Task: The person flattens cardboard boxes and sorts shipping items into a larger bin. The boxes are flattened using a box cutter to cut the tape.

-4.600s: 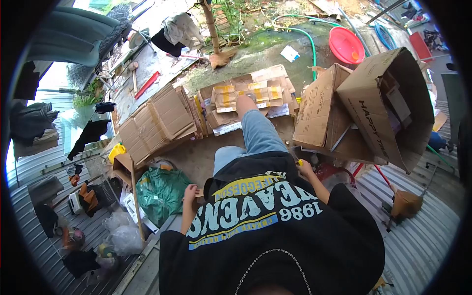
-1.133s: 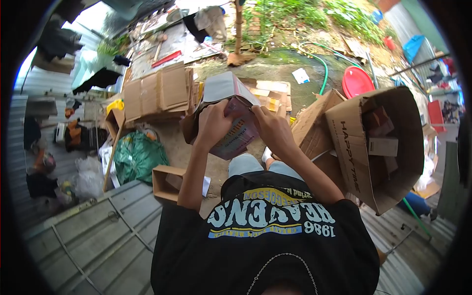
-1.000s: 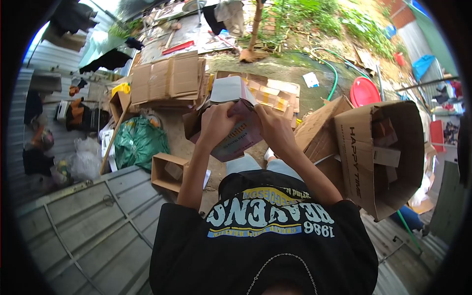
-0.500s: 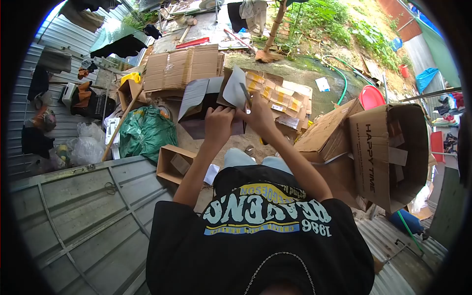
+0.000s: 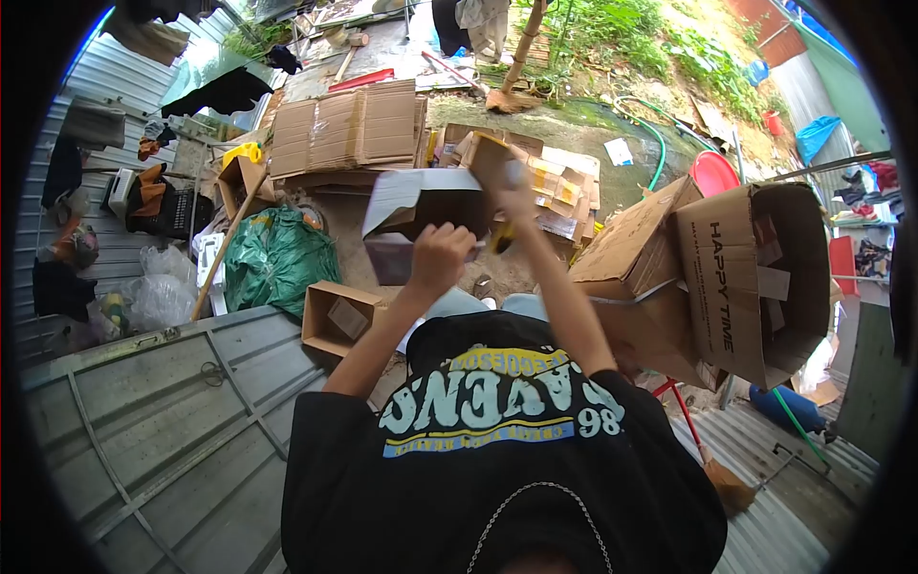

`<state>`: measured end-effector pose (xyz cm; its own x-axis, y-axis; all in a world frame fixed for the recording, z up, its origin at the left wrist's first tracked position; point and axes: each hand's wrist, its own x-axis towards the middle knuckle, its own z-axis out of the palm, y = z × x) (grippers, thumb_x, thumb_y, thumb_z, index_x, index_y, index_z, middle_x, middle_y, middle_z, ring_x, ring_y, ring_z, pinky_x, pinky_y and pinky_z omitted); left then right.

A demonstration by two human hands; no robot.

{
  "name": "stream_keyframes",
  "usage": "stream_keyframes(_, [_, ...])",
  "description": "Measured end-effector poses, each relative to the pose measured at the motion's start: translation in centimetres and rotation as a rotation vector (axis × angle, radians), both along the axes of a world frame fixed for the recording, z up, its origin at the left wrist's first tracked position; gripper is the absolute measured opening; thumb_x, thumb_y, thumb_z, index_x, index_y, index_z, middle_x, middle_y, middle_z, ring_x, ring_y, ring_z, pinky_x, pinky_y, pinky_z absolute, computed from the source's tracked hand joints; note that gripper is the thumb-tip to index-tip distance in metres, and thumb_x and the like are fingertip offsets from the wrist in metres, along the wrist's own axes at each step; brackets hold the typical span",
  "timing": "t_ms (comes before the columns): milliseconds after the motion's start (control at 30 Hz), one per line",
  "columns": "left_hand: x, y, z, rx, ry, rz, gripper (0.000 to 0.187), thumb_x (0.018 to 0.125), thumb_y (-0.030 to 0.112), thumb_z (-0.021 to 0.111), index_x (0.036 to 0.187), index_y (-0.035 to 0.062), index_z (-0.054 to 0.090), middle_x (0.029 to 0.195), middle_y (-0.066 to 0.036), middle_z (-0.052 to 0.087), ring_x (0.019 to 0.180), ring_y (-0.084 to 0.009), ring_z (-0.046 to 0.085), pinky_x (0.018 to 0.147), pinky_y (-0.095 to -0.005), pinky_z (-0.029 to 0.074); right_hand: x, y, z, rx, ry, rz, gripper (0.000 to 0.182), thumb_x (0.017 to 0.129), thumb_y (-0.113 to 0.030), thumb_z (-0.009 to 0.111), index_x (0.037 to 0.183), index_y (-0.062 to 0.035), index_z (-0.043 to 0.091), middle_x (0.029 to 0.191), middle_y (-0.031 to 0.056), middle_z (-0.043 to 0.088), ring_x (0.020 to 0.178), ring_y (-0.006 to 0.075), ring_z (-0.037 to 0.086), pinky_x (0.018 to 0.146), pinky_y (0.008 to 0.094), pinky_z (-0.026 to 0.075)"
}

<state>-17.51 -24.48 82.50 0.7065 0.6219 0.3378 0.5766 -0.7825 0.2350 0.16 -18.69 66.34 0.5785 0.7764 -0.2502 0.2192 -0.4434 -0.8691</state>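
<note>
A white-and-grey cardboard box [image 5: 394, 253] is held in front of my knees, its open side showing a dark inside. My left hand [image 5: 443, 256] is closed on the box's near edge, fingers curled over it. My right hand [image 5: 517, 203], smeared by motion, is wrapped round a knife [image 5: 502, 237] just right of the box. The knife's yellow-and-black handle end sticks out below the fist. A broad, blurred brownish shape rises above the fist, beside the box's upper right corner.
Flattened cardboard [image 5: 344, 129] is stacked behind the box, with more taped cardboard [image 5: 564, 191] to its right. Large cartons [image 5: 712, 277] stand at my right. On the left are a green plastic bag [image 5: 277, 253], a small open box [image 5: 337, 320] and a metal panel [image 5: 163, 430].
My right hand has lifted away from the box, up and right, with the knife. The box has turned and shifted slightly right; my left hand has moved right and down along its edge.
</note>
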Motion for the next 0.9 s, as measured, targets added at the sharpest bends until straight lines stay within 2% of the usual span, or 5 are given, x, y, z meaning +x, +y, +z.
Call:
stream_keyframes(167, [-8.0,2.1,5.3,-0.275,-0.273,0.008,0.019,0.052,-0.002,0.063,0.067,0.0098,0.059,0.068,0.000,0.059,0.074,-0.0156,0.056,0.071,-0.0290,0.038,19.7,-5.0,1.7,0.015,-0.092,0.222,0.030,0.066,-0.012,0.062,0.092,0.0014,0.054,0.079,0.0136,0.060,0.072,0.0240,0.059,0.062,0.0328,0.047])
stream_keyframes(333, [-17.0,8.8,-2.3,-1.006,-1.507,-0.424,0.032,0.088,0.033,0.034,0.097,0.0044,0.045,0.102,-0.010,0.048,0.099,-0.0230,0.044,0.087,-0.0402,0.034,26.6,-9.3,9.8,-0.150,0.377,0.507,0.038,0.068,-0.007,0.063,0.103,0.0016,0.051,0.089,0.0074,0.059,0.076,0.0155,0.058,0.068,0.0264,0.047])
stream_keyframes(533, [-16.3,11.3,-12.7,-0.810,-1.944,0.632,0.036,0.079,0.019,0.051,0.114,0.0138,0.043,0.104,-0.005,0.049,0.098,-0.0213,0.046,0.080,-0.0360,0.042,26.0,-12.6,9.3,-0.505,0.512,0.360,0.044,0.067,-0.009,0.066,0.106,0.0040,0.048,0.091,0.0113,0.056,0.077,0.0145,0.057,0.062,0.0265,0.048])
stream_keyframes(700, [-14.7,7.3,-14.9,-0.872,-1.823,1.333,0.030,0.079,0.015,0.049,0.108,0.0140,0.046,0.104,-0.007,0.048,0.091,-0.0207,0.050,0.072,-0.0375,0.046,27.3,-19.7,-0.3,-0.247,1.561,0.249,0.033,0.073,-0.018,0.061,0.094,0.0037,0.049,0.079,0.0097,0.055,0.062,0.0122,0.053,0.054,0.0221,0.045])
stream_keyframes(900, [-9.3,2.5,-14.1,-0.952,-1.761,0.995,0.029,0.082,0.020,0.048,0.108,0.0077,0.046,0.106,-0.009,0.049,0.091,-0.0217,0.051,0.077,-0.0386,0.045,27.7,-21.8,-4.2,-0.264,2.126,-0.484,0.028,0.078,-0.024,0.054,0.085,0.0016,0.049,0.071,0.0105,0.052,0.052,0.0107,0.047,0.048,0.0185,0.043])
